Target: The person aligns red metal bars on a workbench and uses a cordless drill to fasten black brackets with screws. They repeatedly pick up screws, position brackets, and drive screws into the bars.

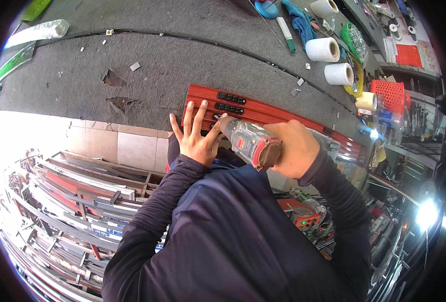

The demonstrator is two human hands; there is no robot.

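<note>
My right hand [299,147] grips a cordless drill [247,141] with a dark brown rear end, its nose turned to the left. Under the drill lie long red metal profiles [268,115], side by side near the front edge of the bench. Black slotted fittings [230,108] sit in rows at their left end. My left hand [199,145] rests on that end with its fingers spread, and the fingertips nearest the drill are close to its nose. The drill hides the exact spot where its tip meets the work.
Grey carpet covers the bench [152,55], torn in two places. White film rolls [322,49], a green-handled scraper [286,35] and a blue cloth [300,20] lie at the far right. A red basket [388,95] stands beyond. Metal profiles [77,186] are racked at lower left.
</note>
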